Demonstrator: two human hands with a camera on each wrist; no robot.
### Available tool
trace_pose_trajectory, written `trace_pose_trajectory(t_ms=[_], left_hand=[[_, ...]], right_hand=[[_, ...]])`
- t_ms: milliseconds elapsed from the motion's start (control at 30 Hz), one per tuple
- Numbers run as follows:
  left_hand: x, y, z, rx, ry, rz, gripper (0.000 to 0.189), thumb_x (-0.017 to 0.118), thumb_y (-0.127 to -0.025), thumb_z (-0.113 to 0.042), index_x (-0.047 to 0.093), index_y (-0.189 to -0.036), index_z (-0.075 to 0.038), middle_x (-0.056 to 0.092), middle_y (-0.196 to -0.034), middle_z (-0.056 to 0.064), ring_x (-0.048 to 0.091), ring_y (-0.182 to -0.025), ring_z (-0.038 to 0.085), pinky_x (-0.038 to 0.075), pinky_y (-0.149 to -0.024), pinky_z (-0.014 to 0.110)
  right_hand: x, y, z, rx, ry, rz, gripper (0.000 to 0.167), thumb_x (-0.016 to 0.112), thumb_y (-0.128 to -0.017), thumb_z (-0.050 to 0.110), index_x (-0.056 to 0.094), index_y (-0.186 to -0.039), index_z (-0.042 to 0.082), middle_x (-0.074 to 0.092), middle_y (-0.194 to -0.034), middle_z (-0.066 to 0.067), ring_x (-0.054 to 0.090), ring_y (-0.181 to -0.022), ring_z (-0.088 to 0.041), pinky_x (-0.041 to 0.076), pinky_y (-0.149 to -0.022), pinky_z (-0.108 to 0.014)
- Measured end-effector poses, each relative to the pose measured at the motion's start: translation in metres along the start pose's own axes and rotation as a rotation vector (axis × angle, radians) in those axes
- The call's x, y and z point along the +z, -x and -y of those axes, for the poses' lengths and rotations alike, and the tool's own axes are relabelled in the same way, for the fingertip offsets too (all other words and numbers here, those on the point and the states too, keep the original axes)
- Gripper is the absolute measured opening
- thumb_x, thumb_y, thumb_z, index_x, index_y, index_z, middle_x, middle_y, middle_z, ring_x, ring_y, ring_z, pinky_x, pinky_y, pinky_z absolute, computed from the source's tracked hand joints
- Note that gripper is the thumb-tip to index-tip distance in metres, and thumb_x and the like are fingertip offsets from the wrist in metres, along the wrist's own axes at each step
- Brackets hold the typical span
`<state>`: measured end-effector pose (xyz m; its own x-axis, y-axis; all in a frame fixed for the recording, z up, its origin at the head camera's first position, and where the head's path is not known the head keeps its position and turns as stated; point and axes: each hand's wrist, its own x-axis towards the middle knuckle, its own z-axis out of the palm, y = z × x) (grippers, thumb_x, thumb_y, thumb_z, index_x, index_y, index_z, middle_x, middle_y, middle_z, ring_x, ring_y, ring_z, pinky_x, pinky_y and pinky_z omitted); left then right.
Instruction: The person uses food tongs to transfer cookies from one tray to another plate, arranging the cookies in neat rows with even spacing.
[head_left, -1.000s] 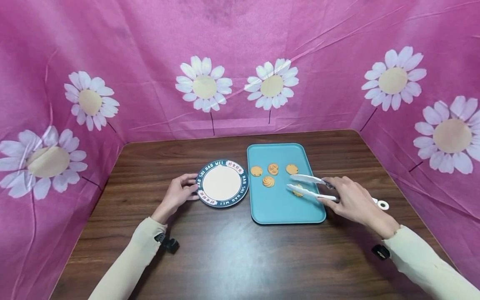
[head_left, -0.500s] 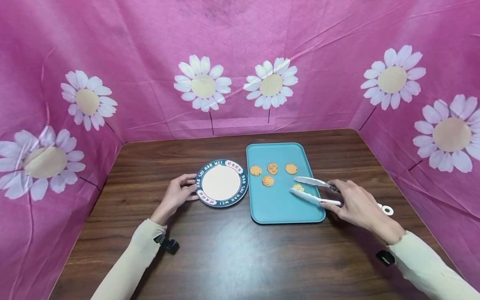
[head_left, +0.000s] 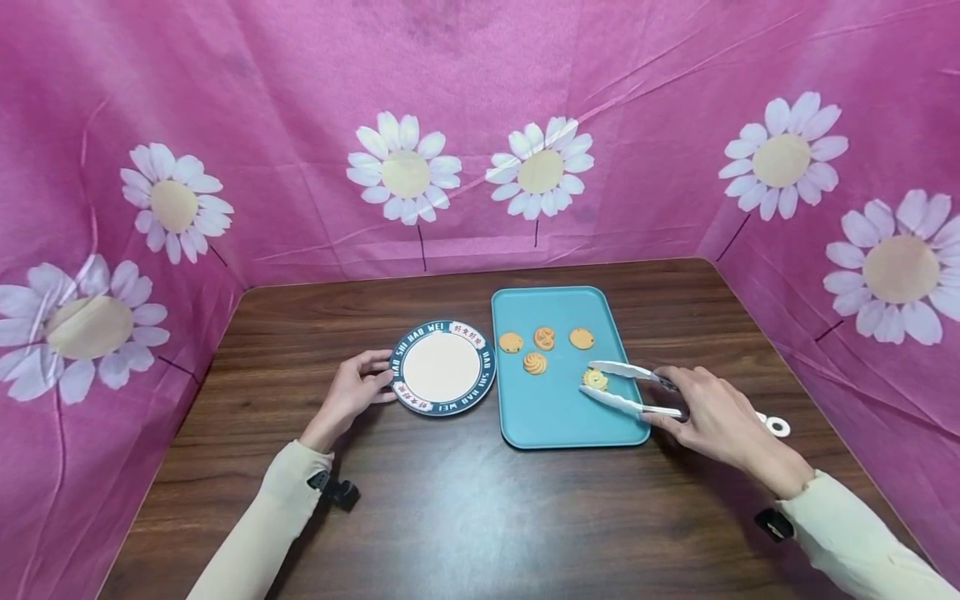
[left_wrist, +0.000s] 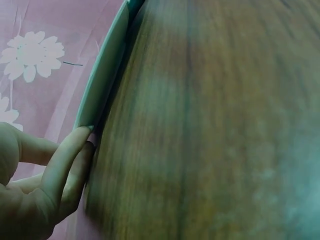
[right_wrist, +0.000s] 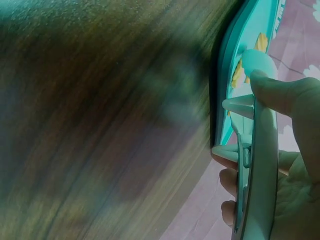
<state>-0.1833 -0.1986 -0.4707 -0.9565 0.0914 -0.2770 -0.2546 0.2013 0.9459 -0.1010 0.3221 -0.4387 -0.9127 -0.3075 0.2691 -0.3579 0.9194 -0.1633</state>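
My left hand [head_left: 354,390] holds the left edge of a round plate [head_left: 401,390] with a dark blue lettered rim and a white middle. In the left wrist view, fingertips [left_wrist: 82,131] meet the plate's edge [left_wrist: 107,65]. My right hand [head_left: 716,417] grips white tongs [head_left: 637,408], arms spread, over a blue-green tray [head_left: 558,425]. Between the tong tips lies a pale yellow ring-shaped cookie [head_left: 596,380]. The right wrist view has the thumb and fingers round the tongs [right_wrist: 262,165], beside the tray's edge [right_wrist: 227,55].
Several more cookies lie on the tray: a swirled one [head_left: 535,363], a pretzel-patterned one [head_left: 544,337] and round flat ones, one to the left [head_left: 511,342] and one to the right [head_left: 581,337]. The brown wooden table [head_left: 450,517] is bordered by pink flowered cloth [head_left: 300,208].
My right hand and the tongs have shifted slightly right and toward me, and the tong tips now flank the pale yellow cookie. The left hand and the plate stay in place.
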Motion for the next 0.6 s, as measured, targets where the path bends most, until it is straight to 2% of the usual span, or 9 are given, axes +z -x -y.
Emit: trace_pose_trajectory(t_ms=[367, 600], left_hand=[[-0.0011, 0.0020, -0.0016, -0.011, 0.016, 0.009, 0.047, 0.054, -0.104, 0.004, 0.047, -0.151, 0.005, 0.052, -0.142, 0.032, 0.067, -0.091, 0.009, 0.069, -0.083, 0.025], [-0.0022, 0.0005, 0.0004, 0.000, 0.054, 0.027, 0.048, 0.054, -0.104, 0.004, 0.046, -0.151, 0.006, 0.051, -0.143, 0.034, 0.068, -0.094, 0.011, 0.069, -0.085, 0.026]], right_hand=[[0.0010, -0.0042, 0.0004, -0.015, 0.010, -0.002, 0.053, 0.086, -0.083, 0.044, 0.068, -0.121, 0.011, 0.073, -0.091, -0.003, 0.064, -0.081, -0.023, 0.056, -0.057, -0.048], [0.0000, -0.0029, -0.0002, -0.004, 0.016, 0.018, 0.062, 0.088, -0.081, 0.046, 0.067, -0.125, 0.008, 0.076, -0.099, -0.009, 0.068, -0.089, -0.030, 0.060, -0.065, -0.054]])
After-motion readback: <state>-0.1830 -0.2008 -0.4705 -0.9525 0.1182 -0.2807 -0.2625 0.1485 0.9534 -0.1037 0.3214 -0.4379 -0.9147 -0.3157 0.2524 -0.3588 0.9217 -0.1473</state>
